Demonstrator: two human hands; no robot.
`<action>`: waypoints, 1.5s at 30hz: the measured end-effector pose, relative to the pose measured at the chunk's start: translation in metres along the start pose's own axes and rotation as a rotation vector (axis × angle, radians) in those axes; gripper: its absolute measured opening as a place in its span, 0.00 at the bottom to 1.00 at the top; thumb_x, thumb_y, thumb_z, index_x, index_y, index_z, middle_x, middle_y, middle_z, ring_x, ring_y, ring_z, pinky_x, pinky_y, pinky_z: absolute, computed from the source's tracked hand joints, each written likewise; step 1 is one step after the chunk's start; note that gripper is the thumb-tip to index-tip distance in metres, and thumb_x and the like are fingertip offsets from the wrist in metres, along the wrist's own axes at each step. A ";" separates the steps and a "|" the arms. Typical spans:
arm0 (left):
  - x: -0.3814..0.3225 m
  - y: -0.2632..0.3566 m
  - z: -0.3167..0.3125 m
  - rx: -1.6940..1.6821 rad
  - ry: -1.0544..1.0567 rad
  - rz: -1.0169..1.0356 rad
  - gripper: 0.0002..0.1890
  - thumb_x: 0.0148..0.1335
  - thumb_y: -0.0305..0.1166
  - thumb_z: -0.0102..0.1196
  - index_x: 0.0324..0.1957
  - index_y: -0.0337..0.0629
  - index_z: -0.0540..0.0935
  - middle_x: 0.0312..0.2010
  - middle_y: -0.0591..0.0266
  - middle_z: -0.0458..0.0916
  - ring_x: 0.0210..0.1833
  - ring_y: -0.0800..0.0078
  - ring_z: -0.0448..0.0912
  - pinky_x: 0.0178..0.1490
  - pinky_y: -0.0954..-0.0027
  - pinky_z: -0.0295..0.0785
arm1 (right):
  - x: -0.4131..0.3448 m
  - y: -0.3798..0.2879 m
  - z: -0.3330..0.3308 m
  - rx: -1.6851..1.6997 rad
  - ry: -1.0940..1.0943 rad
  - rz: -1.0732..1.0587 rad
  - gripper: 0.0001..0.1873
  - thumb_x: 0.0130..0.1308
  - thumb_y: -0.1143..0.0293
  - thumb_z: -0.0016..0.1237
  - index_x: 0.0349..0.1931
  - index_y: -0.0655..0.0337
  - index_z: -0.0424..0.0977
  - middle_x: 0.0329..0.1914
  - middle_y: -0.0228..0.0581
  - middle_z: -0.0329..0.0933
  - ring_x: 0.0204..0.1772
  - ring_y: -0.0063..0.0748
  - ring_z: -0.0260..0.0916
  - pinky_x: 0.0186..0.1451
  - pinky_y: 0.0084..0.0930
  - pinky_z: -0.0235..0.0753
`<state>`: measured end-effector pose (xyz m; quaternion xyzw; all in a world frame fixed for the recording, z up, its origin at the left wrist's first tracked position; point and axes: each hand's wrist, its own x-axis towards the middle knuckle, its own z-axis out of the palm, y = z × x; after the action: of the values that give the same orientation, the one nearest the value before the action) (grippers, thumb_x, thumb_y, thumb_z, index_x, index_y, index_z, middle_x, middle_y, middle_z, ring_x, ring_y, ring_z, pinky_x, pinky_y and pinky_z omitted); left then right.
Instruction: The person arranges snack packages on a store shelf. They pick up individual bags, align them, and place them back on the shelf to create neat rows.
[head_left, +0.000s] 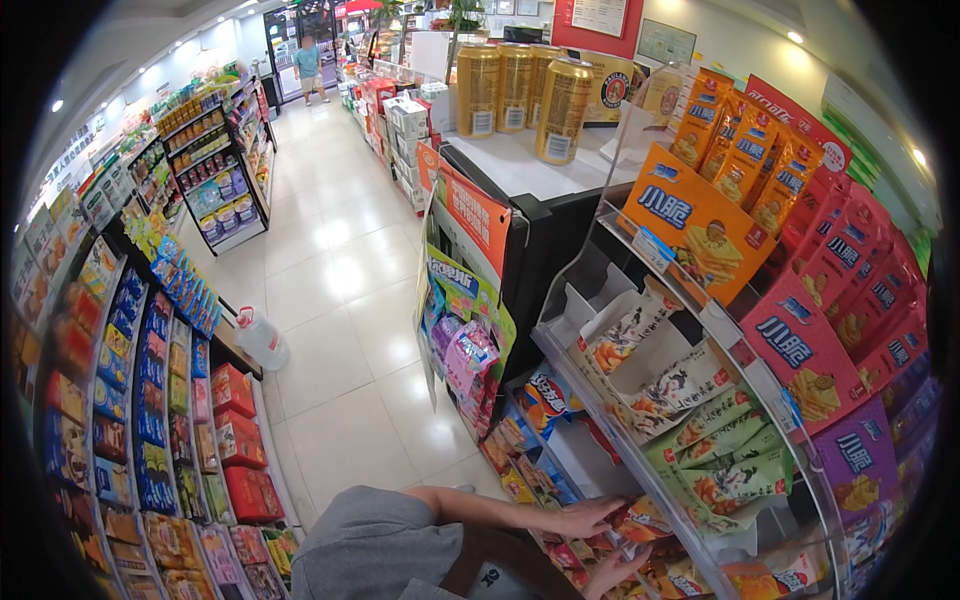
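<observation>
My left hand (589, 517) reaches into a low display shelf on the right, its fingertips at the edge of an orange snack bag (643, 519). Whether the fingers grip that bag or only touch it is unclear. Just below, my right hand (616, 571) is among more orange snack bags (679, 579) with its fingers partly spread; its grip is not clear either. Above the hands, a clear plastic shelf (637, 450) bears green snack packets (739, 480) and an open carton of white packets (686, 386). Beside the left hand is a white shelf surface (585, 454).
Orange (694, 221) and pink display boxes (799, 352) stand on the upper tier. Gold beer cans (562, 112) stand on the counter (517, 169). Packed shelves (127, 390) line the left side. A large plastic water bottle (261, 339) stands on the tiled floor; a person (308, 66) is far off.
</observation>
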<state>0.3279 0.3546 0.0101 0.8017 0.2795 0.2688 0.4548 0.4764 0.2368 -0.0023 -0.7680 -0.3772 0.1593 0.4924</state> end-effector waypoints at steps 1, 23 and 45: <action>0.000 -0.006 0.001 -0.001 -0.006 -0.015 0.39 0.64 0.30 0.56 0.72 0.37 0.51 0.68 0.41 0.59 0.66 0.43 0.66 0.66 0.54 0.65 | 0.003 -0.005 0.005 0.052 0.047 0.021 0.35 0.69 0.74 0.48 0.72 0.68 0.49 0.73 0.59 0.54 0.70 0.50 0.61 0.67 0.35 0.67; -0.041 0.005 -0.116 0.093 0.341 -0.138 0.37 0.63 0.36 0.59 0.69 0.30 0.58 0.63 0.35 0.68 0.63 0.42 0.70 0.66 0.56 0.66 | 0.010 -0.118 0.092 0.058 -0.233 -0.183 0.32 0.60 0.66 0.60 0.61 0.70 0.64 0.52 0.57 0.75 0.56 0.53 0.74 0.58 0.38 0.73; 0.007 -0.064 -0.123 0.116 0.459 -0.169 0.29 0.62 0.32 0.58 0.63 0.32 0.65 0.48 0.40 0.76 0.50 0.44 0.75 0.55 0.55 0.70 | 0.051 -0.087 0.168 -0.249 -0.126 -0.293 0.17 0.60 0.67 0.55 0.44 0.70 0.71 0.34 0.57 0.76 0.38 0.62 0.74 0.42 0.50 0.74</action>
<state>0.2353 0.4586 0.0093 0.7183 0.4562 0.3883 0.3537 0.3703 0.4016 0.0030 -0.7484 -0.5318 0.0860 0.3869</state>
